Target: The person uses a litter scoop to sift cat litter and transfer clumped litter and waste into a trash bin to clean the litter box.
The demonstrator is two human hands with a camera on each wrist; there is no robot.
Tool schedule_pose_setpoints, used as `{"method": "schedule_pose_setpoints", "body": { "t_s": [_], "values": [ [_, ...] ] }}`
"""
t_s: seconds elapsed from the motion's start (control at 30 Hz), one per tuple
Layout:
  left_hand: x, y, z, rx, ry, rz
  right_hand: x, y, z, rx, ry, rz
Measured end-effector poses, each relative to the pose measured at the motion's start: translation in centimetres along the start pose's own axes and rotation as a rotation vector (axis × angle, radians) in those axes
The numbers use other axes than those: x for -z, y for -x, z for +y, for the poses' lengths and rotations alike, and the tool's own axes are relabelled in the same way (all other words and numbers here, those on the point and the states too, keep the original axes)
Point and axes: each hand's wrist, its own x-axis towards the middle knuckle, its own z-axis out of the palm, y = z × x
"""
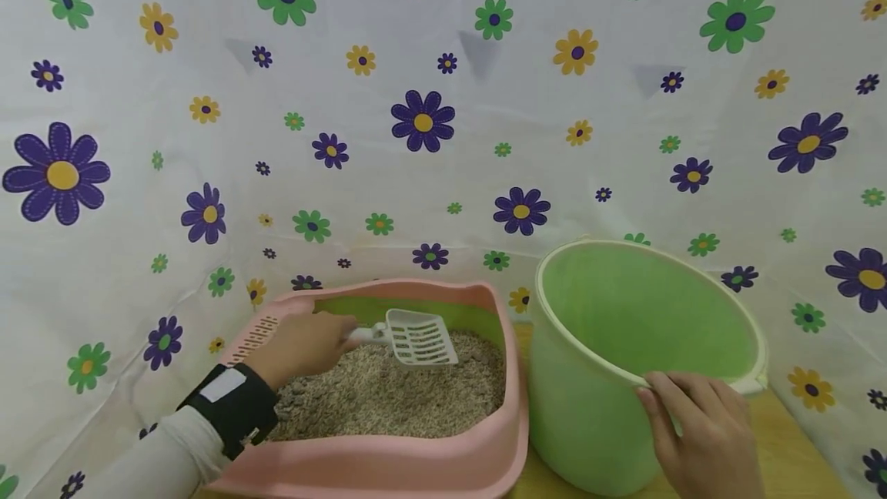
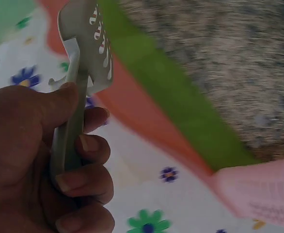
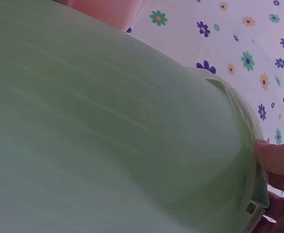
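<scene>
My left hand (image 1: pixel 308 345) grips the handle of a white slotted litter scoop (image 1: pixel 421 339), fingers curled round it in the left wrist view. The scoop is held over a pink litter box (image 1: pixel 388 457) with a green inner wall (image 2: pixel 166 90). Grey-brown litter (image 1: pixel 395 399) covers its floor, and no clump shows on the scoop's slots. At the right, my right hand (image 1: pixel 703 430) pinches the near rim of a pale green bucket (image 1: pixel 589 406), thumb outside. The bucket leans toward me with its mouth facing up, and its inner bottom is hidden.
Both containers stand side by side on a wooden table (image 1: pixel 790 445), with the bucket close to the litter box's right wall. A white sheet printed with flowers (image 1: pixel 423 175) hangs behind and along both sides. A black band (image 1: pixel 232 406) wraps my left wrist.
</scene>
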Motion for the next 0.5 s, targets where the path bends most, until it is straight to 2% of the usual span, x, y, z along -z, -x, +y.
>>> {"method": "schedule_pose_setpoints", "body": {
  "t_s": [0.2, 0.3, 0.4, 0.5],
  "values": [
    [-3.8, -1.8, -0.1, -0.02, -0.106, -0.019, -0.4, -0.1, 0.5, 0.062, 0.004, 0.081],
    [-5.2, -2.9, 0.1, -0.024, -0.144, -0.013, -0.5, 0.1, 0.6, 0.065, -0.001, 0.071],
    [-6.0, -4.0, 0.2, -0.036, -0.185, -0.003, -0.5, 0.1, 0.7, 0.063, -0.006, 0.068],
    [-6.0, -5.0, 0.7, -0.063, -0.219, -0.015, -0.5, 0.1, 0.8, 0.062, 0.001, 0.074]
  ]
}}
